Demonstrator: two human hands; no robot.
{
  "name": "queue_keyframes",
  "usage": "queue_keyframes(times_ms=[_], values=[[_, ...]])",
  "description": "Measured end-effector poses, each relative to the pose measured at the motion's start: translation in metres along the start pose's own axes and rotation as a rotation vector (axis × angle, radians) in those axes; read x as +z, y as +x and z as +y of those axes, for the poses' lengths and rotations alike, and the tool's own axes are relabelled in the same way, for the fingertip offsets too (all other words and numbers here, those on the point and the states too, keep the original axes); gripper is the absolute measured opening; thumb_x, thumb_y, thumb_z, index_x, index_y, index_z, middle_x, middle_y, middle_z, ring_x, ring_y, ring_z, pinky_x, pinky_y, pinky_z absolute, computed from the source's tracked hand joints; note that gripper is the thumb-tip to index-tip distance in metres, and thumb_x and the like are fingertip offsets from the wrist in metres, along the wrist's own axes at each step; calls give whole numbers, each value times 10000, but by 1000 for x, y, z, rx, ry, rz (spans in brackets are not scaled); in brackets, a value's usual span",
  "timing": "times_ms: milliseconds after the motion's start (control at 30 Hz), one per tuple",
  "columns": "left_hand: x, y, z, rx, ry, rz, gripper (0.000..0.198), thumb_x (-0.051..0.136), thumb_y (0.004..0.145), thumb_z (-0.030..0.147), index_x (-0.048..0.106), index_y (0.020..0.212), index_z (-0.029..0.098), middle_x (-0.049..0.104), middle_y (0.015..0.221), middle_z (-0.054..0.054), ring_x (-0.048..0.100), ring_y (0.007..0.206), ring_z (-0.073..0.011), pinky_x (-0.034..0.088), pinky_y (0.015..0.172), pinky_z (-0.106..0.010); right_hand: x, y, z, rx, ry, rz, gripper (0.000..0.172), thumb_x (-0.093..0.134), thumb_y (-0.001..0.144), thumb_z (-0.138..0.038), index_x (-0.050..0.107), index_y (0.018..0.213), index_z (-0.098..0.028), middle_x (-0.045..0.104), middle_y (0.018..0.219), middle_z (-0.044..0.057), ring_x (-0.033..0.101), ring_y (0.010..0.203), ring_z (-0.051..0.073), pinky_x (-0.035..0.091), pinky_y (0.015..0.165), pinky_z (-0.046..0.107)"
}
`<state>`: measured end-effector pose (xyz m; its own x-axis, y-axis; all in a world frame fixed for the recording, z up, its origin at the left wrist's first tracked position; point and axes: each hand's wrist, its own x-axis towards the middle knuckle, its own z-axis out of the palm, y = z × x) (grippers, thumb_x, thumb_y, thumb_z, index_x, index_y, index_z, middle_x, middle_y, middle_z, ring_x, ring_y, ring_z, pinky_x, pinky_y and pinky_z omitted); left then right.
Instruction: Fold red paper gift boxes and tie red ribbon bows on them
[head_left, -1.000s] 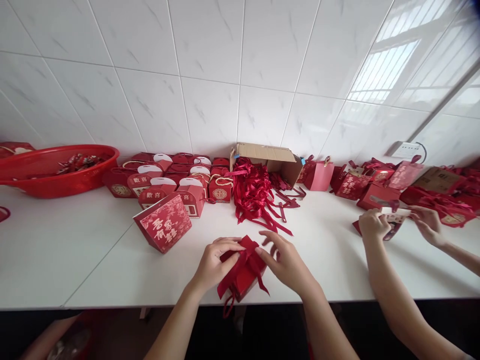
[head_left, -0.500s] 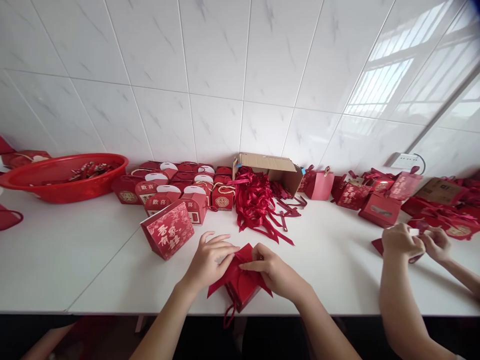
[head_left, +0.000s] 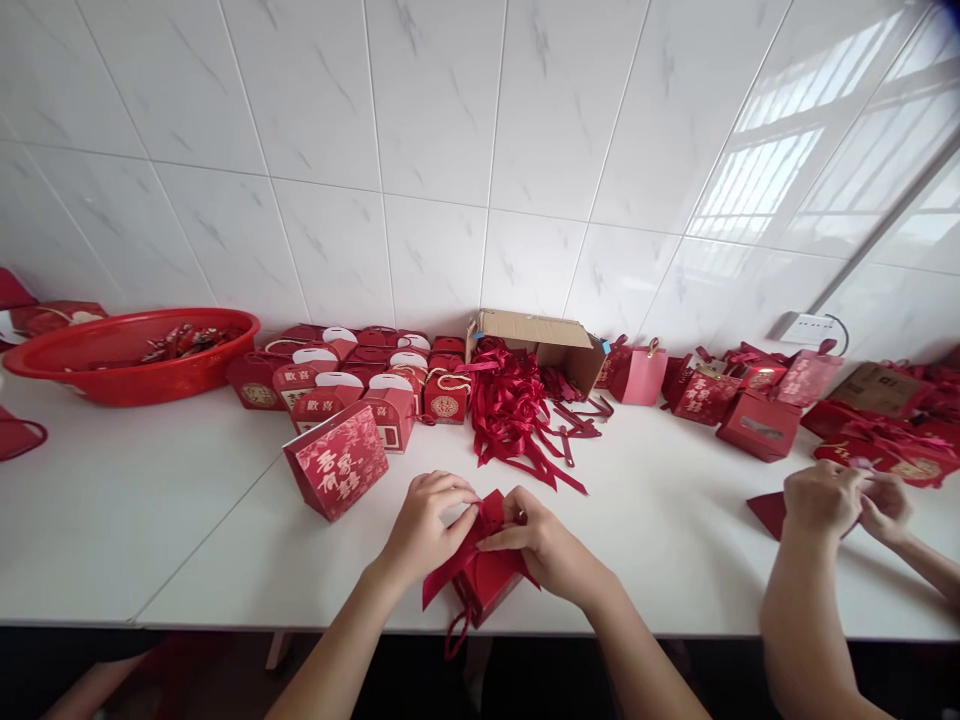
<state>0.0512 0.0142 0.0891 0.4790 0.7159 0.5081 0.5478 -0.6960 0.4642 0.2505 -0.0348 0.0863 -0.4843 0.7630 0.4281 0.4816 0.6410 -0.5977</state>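
A small red gift box [head_left: 486, 578] with a red ribbon [head_left: 450, 575] across its top sits at the near edge of the white table [head_left: 150, 520]. My left hand [head_left: 426, 525] pinches the ribbon at the box's top left, fingers curled. From the right, my right hand [head_left: 544, 545] pinches the ribbon at the same spot. A ribbon loop hangs over the table edge below the box.
A printed red box [head_left: 336, 472] stands left of my hands. Several finished red boxes [head_left: 352, 385], a ribbon pile [head_left: 517, 410] and a cardboard box [head_left: 547, 335] line the wall. A red basin [head_left: 127, 352] is far left. Another person's hands [head_left: 847, 500] work at right.
My left hand's fingers have curled shut onto the ribbon, and both hands have drawn together over the box top. The other person's hands moved closer together.
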Motion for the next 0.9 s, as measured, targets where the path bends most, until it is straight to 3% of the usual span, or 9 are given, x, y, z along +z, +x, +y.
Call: queue_keyframes(times_ms=[200,400,667,767,900], values=[[4,-2,4,8,65,42,216,509,819,115,703,834,206,726,829,-44,649,795,-202,461,785,-367,1,0,1,-4,5,15,423,446,891,-46,738,1023,-323,420,850,30,480,764,138,500,661,271],[-4,-2,5,43,109,46,243,518,826,133,735,890,222,735,815,-46,650,797,-216,456,777,-381,2,-1,2,-14,4,36,419,435,909,-65,734,1025,-335,399,843,25,477,781,140,495,668,266],[-10,-2,9,-61,-194,-4,304,502,796,72,750,873,229,693,770,-25,644,734,-152,507,706,-263,2,-2,1,-1,3,42,435,431,899,-49,735,1026,-333,404,849,29,471,778,147,490,642,268],[-13,-1,6,14,-38,-41,336,496,771,48,751,878,239,670,734,-27,613,739,-176,489,740,-309,2,-2,1,11,-5,39,477,400,903,-27,721,1052,-347,404,856,25,477,794,144,496,674,276],[-16,1,0,96,118,-90,403,465,785,49,712,1022,262,659,813,-47,578,811,-213,461,797,-361,3,-2,2,6,-10,60,478,398,906,-35,718,1059,-355,399,833,20,470,762,136,491,647,258]])
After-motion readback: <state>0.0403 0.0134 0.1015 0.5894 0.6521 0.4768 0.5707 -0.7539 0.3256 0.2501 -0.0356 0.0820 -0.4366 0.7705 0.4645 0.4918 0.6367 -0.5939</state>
